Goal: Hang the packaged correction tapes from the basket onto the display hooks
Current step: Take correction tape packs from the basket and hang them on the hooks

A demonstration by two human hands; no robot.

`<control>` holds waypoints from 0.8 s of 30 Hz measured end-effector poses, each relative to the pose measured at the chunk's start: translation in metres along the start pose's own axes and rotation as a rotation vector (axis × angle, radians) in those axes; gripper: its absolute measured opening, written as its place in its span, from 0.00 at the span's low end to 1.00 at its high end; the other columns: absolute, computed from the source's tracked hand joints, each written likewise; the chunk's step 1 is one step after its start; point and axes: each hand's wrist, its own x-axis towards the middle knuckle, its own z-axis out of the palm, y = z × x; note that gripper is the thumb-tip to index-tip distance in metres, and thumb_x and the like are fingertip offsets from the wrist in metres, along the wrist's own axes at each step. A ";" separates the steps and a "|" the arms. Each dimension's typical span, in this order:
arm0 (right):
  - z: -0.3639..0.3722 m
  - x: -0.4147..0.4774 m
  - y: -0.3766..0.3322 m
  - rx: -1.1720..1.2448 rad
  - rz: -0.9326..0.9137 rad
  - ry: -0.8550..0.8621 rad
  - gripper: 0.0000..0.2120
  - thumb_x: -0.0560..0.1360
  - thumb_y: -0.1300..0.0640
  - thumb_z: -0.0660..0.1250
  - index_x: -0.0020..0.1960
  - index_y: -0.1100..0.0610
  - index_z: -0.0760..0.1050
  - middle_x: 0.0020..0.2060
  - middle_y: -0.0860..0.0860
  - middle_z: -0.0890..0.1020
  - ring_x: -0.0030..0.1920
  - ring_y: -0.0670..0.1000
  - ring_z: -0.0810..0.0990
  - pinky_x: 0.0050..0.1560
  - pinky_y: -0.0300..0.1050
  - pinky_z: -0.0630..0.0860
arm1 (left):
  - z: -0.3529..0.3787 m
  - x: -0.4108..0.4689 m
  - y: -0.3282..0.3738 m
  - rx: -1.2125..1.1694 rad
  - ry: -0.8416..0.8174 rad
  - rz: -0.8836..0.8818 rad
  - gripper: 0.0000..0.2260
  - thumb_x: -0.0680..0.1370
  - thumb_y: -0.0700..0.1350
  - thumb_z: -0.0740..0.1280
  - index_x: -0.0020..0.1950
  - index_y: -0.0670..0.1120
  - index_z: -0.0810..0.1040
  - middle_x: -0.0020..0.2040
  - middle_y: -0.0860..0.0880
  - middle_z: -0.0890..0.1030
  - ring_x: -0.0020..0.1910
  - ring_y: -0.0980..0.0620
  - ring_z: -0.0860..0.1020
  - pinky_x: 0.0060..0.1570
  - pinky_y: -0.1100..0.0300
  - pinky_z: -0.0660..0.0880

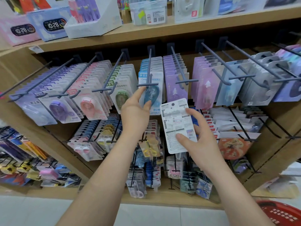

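At centre frame, head view: your L hand pinches the front blue pack hanging on the centre hook. The thumb is on the blister's lower right and the forefinger is up by the hook's front crossbar. The grip is closed, w/ the other fingers hidden behind the pack.

Just right of it, your R hand holds a white-backed pack. The thumb is flat across the lower printed face and the fingers are curled round the right edge & behind. This pack is off any hook, in free air in front of the lower-row packs.

Edges & room:
- The held pack's top edge sits just below the purple packs, which are next right of the blue row. Can't tell if they touch.
- The gap between the blue & purple rows is narrow.
- The hook tips stick out toward you along the whole upper row, each w/ a crossbar.
- The shelf board caps the row from above.
- There's open air in front of the tips, down to the floor.

Orientation: the held pack's long axis is near vertical, w/ the top leaning slightly left. Its printed back faces you, so the front is unseen. The hang hole is at the top end, pointing up toward the hook row.

The red basket is at the lower right corner, cut by the frame edge. Its contents are not visible.
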 end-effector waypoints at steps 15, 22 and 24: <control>-0.017 0.011 -0.005 0.364 0.186 -0.285 0.29 0.69 0.28 0.66 0.63 0.43 0.77 0.54 0.55 0.85 0.44 0.53 0.83 0.39 0.43 0.77 | -0.034 -0.061 -0.023 0.207 -0.127 0.541 0.13 0.79 0.45 0.62 0.57 0.49 0.84 0.50 0.56 0.84 0.48 0.61 0.80 0.50 0.67 0.75; 0.000 0.014 -0.007 0.194 0.108 -0.094 0.04 0.77 0.58 0.69 0.50 0.53 0.82 0.46 0.53 0.87 0.49 0.56 0.84 0.47 0.54 0.81 | -0.032 -0.080 -0.011 -0.395 -0.416 -0.150 0.08 0.80 0.36 0.64 0.51 0.47 0.80 0.39 0.50 0.86 0.33 0.51 0.83 0.30 0.64 0.78; 0.004 0.012 -0.008 0.218 0.117 -0.058 0.05 0.78 0.63 0.68 0.49 0.54 0.81 0.44 0.55 0.87 0.46 0.56 0.85 0.43 0.51 0.81 | -0.031 -0.083 -0.012 -0.429 -0.432 -0.186 0.09 0.80 0.36 0.64 0.51 0.49 0.80 0.39 0.50 0.86 0.33 0.53 0.83 0.30 0.65 0.77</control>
